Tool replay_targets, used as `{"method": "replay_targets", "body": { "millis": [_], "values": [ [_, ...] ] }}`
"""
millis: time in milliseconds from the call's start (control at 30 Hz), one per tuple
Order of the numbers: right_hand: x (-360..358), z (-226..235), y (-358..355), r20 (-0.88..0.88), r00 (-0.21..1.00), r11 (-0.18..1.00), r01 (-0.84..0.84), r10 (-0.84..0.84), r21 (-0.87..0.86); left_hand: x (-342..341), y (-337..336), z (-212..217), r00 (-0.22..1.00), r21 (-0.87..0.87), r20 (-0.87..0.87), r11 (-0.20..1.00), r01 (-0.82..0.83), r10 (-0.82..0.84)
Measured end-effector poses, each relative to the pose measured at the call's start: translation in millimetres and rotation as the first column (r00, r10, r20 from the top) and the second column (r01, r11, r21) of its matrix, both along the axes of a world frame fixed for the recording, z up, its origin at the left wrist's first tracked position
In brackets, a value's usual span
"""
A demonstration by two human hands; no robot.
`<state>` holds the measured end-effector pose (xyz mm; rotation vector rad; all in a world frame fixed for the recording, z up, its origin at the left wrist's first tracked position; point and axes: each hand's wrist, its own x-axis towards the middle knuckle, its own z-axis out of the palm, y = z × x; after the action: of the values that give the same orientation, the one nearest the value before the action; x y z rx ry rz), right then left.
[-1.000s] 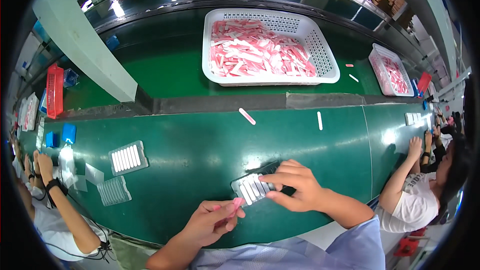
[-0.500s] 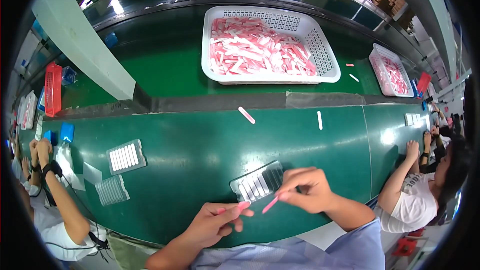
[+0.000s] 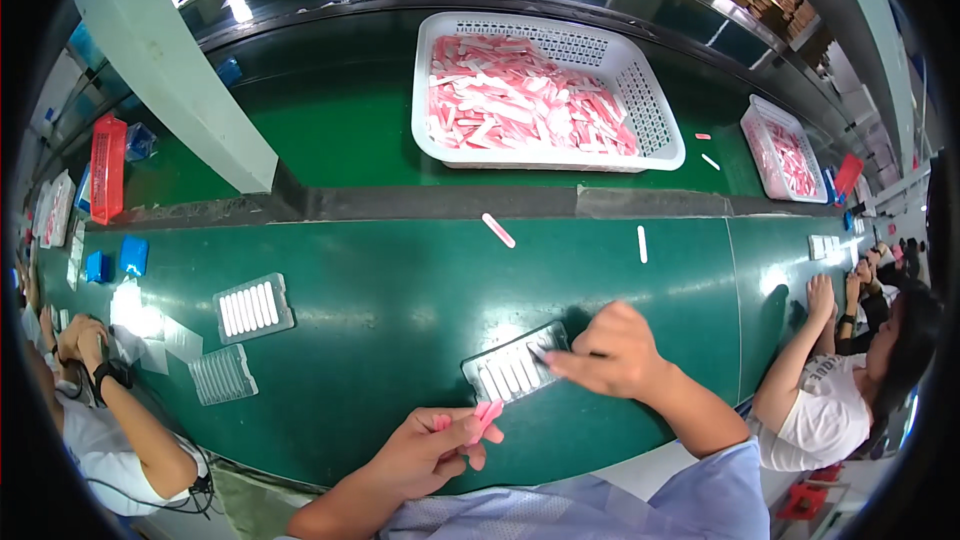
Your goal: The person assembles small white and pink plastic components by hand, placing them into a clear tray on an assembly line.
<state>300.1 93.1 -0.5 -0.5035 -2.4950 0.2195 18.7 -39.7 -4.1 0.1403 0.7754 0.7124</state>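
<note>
My left hand is closed around a few pink nail files, small flat strips with rounded ends, just in front of a clear plastic tray. Several white strips lie side by side in that tray's slots. Over its right part, my right hand pinches one nail file; its tip points into the slots, and the fingers hide the rest. Whether the file touches the tray, I cannot tell.
A white basket heaped with pink and white strips stands beyond the dark ledge. Two loose strips lie ahead. On the left are a filled tray and another clear tray. People work at both sides.
My right hand has moved up and forward with its nail file, from beside my left hand to over the tray. My left hand stays about where it was.
</note>
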Motion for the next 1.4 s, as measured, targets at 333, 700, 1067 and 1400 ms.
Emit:
{"method": "replay_targets", "body": {
  "millis": [333,700,1067,1400],
  "values": [
    [-8,8,-8,0.089,0.996,0.938,0.006,0.026,-0.348,-10,-1,-19,0.985,0.075,0.173,0.997,-0.031,0.018],
    [-31,18,-33,-0.214,0.942,0.503,-0.058,-0.259,-0.862,11,5,-3,0.99,0.036,0.011,0.989,0.14,-0.141],
    [3,11,3,-0.124,0.823,0.173,-0.032,-0.555,-0.984,-5,2,-10,0.999,0.043,-0.019,0.999,0.032,-0.031],
    [-14,33,45,0.159,0.97,0.577,0.025,0.182,-0.816,-4,0,-12,0.997,0.054,0.071,0.999,0.003,-0.007]
  ]
}}
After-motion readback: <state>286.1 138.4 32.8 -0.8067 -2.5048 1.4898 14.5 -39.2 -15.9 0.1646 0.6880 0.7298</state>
